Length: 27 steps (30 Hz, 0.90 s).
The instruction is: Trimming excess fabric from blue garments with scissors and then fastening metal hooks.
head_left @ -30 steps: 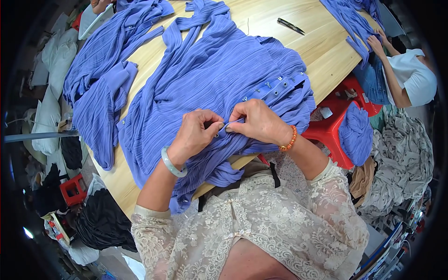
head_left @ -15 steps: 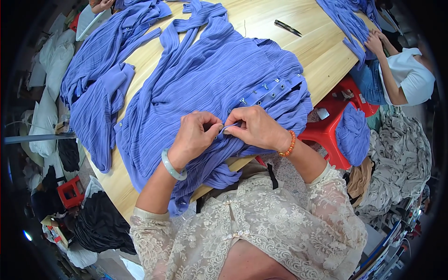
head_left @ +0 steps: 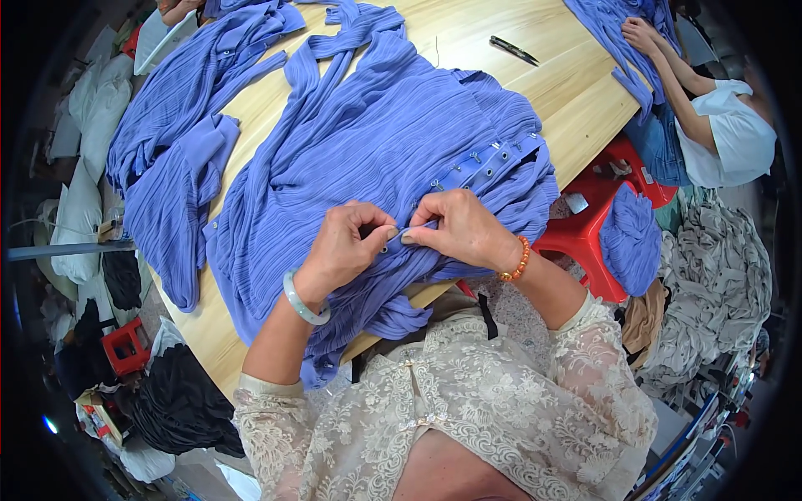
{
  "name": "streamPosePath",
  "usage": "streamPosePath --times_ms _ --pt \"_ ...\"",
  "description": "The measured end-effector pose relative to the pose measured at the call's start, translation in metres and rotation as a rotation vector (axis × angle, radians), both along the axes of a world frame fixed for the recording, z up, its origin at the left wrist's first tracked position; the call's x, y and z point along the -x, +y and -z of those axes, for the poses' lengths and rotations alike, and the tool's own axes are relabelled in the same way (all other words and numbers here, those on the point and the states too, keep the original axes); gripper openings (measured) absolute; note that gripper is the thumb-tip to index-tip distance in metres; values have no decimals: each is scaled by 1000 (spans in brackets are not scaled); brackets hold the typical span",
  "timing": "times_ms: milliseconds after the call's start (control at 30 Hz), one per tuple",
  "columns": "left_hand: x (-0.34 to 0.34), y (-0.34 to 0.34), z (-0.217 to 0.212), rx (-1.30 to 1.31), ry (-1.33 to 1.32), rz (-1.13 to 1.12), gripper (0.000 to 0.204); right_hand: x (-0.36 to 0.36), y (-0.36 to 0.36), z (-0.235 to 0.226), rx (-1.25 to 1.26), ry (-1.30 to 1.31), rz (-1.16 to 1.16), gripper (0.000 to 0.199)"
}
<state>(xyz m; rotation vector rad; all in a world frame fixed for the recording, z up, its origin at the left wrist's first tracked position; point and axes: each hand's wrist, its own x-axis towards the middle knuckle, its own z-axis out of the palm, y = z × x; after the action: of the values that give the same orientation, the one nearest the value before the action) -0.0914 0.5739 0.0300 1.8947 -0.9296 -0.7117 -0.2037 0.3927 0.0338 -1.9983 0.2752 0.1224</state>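
Note:
A pleated blue garment (head_left: 376, 142) lies spread over a wooden table (head_left: 576, 92). A blue strap (head_left: 484, 165) with metal eyelets runs along its right side. My left hand (head_left: 347, 246) and my right hand (head_left: 455, 227) meet near the table's front edge, fingertips together, pinching a narrow part of the blue fabric between them. A pale green bangle circles my left wrist and an orange bead bracelet my right. What sits between the fingertips is too small to make out.
A second blue garment (head_left: 171, 159) lies at the table's left. Dark scissors (head_left: 514, 50) rest at the far side. Another person in a white top (head_left: 723, 138) handles blue cloth at the right. Red stools (head_left: 589, 234), a blue bundle (head_left: 631, 238) and piles of cloth surround the table.
Both hands stay together on the fabric, with only small finger movements. The view has shifted slightly.

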Motion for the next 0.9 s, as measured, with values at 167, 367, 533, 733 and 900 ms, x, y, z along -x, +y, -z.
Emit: streamPosePath --times_ms 167,367,533,733,900 --pt "-2 -4 -9 -133 209 -82 12 19 -10 5 207 -242 -55 14" --pt "10 -29 -11 -100 -224 -88 21 30 -20 -10 471 -310 -105 13" --pt "6 -48 -2 -202 -336 -65 24 24 -23 -12 534 -297 -143 12" --pt "1 -46 0 -168 90 -94 14 15 -26 1 340 -420 -77 11" --pt "5 -45 -7 -141 140 -96 15 6 -26 5 255 -428 -57 9"
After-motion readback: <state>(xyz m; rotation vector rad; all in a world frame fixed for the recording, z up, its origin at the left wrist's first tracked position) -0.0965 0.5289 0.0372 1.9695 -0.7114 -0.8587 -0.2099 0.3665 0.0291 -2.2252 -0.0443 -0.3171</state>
